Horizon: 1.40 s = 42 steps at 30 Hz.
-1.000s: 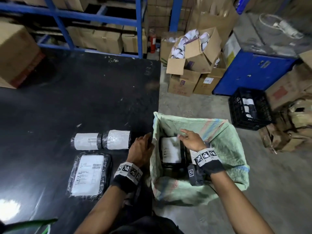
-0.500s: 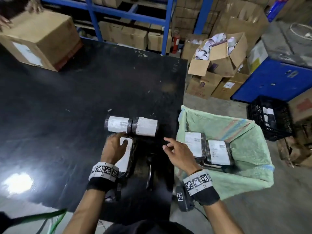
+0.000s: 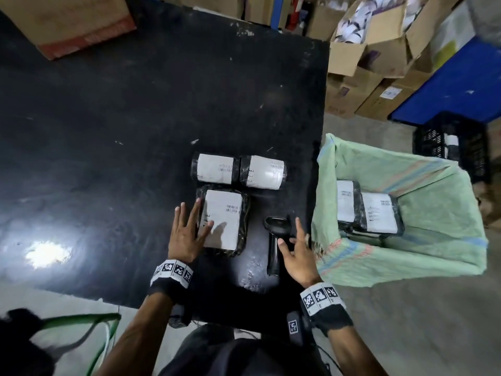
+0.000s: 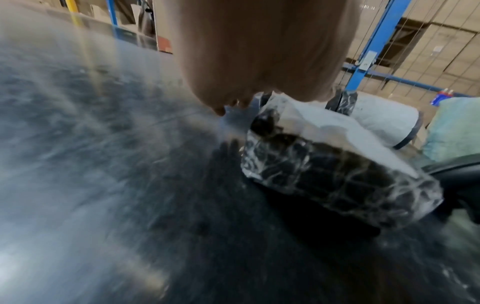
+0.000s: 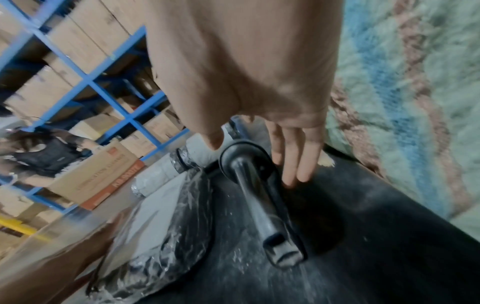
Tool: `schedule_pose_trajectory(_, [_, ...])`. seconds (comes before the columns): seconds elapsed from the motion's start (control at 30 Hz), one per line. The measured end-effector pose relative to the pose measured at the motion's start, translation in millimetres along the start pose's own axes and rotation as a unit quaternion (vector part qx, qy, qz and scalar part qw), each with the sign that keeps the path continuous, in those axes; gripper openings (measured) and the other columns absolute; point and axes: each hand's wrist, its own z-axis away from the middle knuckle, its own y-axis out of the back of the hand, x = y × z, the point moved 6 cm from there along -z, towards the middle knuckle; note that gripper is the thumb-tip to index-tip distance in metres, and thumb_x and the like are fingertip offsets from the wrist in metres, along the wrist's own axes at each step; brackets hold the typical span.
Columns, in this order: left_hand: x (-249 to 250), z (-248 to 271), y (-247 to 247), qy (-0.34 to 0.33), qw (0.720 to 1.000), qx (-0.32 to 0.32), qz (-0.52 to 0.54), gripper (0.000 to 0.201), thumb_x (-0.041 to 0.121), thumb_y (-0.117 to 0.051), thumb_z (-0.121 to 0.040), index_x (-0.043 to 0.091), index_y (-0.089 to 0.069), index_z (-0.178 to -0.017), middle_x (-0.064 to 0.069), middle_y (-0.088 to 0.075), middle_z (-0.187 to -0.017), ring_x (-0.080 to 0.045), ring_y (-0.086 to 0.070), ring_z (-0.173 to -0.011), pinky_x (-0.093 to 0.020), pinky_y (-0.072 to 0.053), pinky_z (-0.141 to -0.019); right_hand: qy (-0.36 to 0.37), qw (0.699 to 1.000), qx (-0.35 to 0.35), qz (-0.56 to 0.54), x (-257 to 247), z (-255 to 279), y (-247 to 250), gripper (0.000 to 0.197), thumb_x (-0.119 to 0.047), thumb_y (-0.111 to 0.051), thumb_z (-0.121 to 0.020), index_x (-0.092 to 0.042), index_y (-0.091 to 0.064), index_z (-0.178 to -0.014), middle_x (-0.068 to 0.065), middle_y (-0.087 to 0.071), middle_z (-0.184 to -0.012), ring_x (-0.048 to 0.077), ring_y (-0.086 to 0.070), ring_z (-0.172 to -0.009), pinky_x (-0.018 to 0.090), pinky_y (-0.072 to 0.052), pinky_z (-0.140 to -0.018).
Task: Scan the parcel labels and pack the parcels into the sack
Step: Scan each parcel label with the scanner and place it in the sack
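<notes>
Black table (image 3: 135,118): carries three wrapped parcels and the scanner; I stand at its near edge.
Flat parcel (image 3: 222,223): lies label up on the table, wrapped in clear film over black, just beside the scanner on its left.
Left hand (image 3: 187,237): my fingers (image 3: 193,213) are straight and spread; they lie over the flat parcel's left edge, thumb tip on the white label. Nothing is gripped.
Rolled parcels: two lie end to end just beyond the flat parcel, the left roll (image 3: 215,169) touching the right roll (image 3: 264,172), labels up.
Scanner (image 3: 274,241): black, handheld, lies flat on the table between the flat parcel and the sack, head pointing away from me.
Right hand (image 3: 298,253): my fingers are extended and loosely spread just above the scanner handle; in the right wrist view the fingertips (image 5: 293,176) reach down beside its head. Contact cannot be confirmed.
Sack (image 3: 433,248): green woven, mouth open, stands against the table's right edge; two labelled parcels (image 3: 366,210) lie side by side inside.
</notes>
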Motion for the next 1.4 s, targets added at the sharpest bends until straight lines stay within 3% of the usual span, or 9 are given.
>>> schedule_pose_trajectory(0.2, [-16.8,0.3,-14.2,-0.045,0.997,-0.023,0.061,0.103,0.089,-0.034,-0.083,0.031,-0.011,-0.165,-0.006,-0.012,-0.174,-0.027,0.002,-0.161,-0.051,-0.006,-0.131,0.008,0.997,0.059,-0.046,-3.6,-0.9,-19.5,0.076,-0.044,-0.052,-0.098,-0.035,-0.006,-0.158,0.003,-0.04,-0.156,0.028,-0.052,-0.132,0.033,-0.043,-0.102])
schedule_pose_trajectory(0.33, [-12.5,2.5,-18.6,-0.016,0.989,-0.035,0.14,0.101,0.067,-0.068,-0.085,0.037,-0.013,-0.165,-0.012,-0.006,-0.174,-0.02,0.01,-0.16,-0.047,0.009,-0.125,0.003,0.991,0.072,-0.113,-4.2,-3.2,-30.1,0.075,-0.033,-0.058,-0.097,-0.031,-0.013,-0.158,0.004,-0.045,-0.151,0.025,-0.052,-0.13,0.031,-0.041,-0.102])
schedule_pose_trajectory(0.57, [-11.6,2.1,-22.5,-0.009,0.977,-0.049,0.207,0.094,0.054,-0.067,-0.092,0.033,-0.012,-0.165,-0.012,-0.006,-0.173,-0.015,0.017,-0.154,-0.057,0.012,-0.124,0.014,0.985,0.083,-0.149,9.0,-9.9,-41.5,0.073,-0.035,-0.057,-0.097,-0.038,-0.014,-0.156,-0.01,-0.044,-0.143,0.005,-0.048,-0.125,0.023,-0.039,-0.106])
schedule_pose_trajectory(0.67, [-6.0,5.9,-20.3,-0.014,0.974,-0.04,0.224,0.088,0.039,-0.067,-0.098,0.031,-0.012,-0.166,0.0,-0.015,-0.173,-0.023,0.012,-0.157,-0.061,0.008,-0.125,0.03,0.982,0.066,-0.174,4.5,-8.9,-42.0,0.072,-0.022,-0.056,-0.099,-0.028,-0.013,-0.157,-0.012,-0.037,-0.145,-0.003,-0.043,-0.122,0.008,-0.034,-0.098])
schedule_pose_trajectory(0.8, [-3.7,5.0,-21.6,-0.018,0.979,-0.024,0.202,0.09,0.058,-0.058,-0.09,0.035,-0.014,-0.165,0.007,-0.021,-0.172,-0.041,0.002,-0.159,-0.068,-0.001,-0.122,0.036,0.976,0.05,-0.207,2.3,-6.0,-43.6,0.069,-0.029,-0.054,-0.1,-0.039,-0.012,-0.155,-0.029,-0.04,-0.138,0.024,-0.072,-0.093,0.034,-0.057,-0.081])
schedule_pose_trajectory(0.93, [17.9,8.1,-18.6,-0.083,0.982,0.029,0.168,0.088,0.045,-0.067,-0.094,0.02,-0.021,-0.165,-0.003,-0.027,-0.17,-0.039,-0.019,-0.158,-0.066,-0.017,-0.125,0.043,0.972,0.04,-0.227,2.9,-6.0,-43.9,0.069,-0.03,-0.052,-0.101,-0.041,-0.01,-0.154,-0.019,-0.045,-0.137,0.024,-0.073,-0.079,0.024,-0.055,-0.059])
schedule_pose_trajectory(1.0, [28.6,8.6,-17.4,-0.089,0.984,0.041,0.146,0.086,0.03,-0.071,-0.095,0.013,-0.023,-0.164,-0.016,-0.032,-0.167,-0.048,-0.026,-0.153,-0.064,-0.029,-0.121,0.04,0.97,0.045,-0.235,5.4,-8.2,-45.8,0.069,-0.03,-0.052,-0.101,-0.043,-0.01,-0.154,-0.005,-0.044,-0.147,0.02,-0.074,-0.077,0.026,-0.057,-0.061])
schedule_pose_trajectory(1.2, [34.1,1.6,-18.4,0.046,0.995,-0.027,0.079,0.088,0.049,-0.061,-0.099,0.037,-0.003,-0.165,-0.041,-0.045,-0.14,-0.055,-0.051,-0.123,-0.055,-0.037,-0.11,0.032,0.957,0.049,-0.284,6.9,-8.6,-47.1,0.071,-0.015,-0.052,-0.101,-0.042,-0.015,-0.154,-0.001,-0.026,-0.16,0.023,-0.073,-0.073,0.033,-0.062,-0.069])
schedule_pose_trajectory(1.4, [21.1,-5.1,-26.2,0.099,0.968,-0.039,0.229,0.099,0.051,-0.075,-0.087,0.031,-0.018,-0.165,-0.023,-0.056,-0.148,-0.039,-0.058,-0.133,-0.049,-0.044,-0.116,0.023,0.945,0.041,-0.324,6.6,-9.0,-44.1,0.069,-0.003,-0.052,-0.1,-0.038,-0.023,-0.152,-0.001,-0.022,-0.16,0.025,-0.06,-0.068,0.021,-0.058,-0.062])
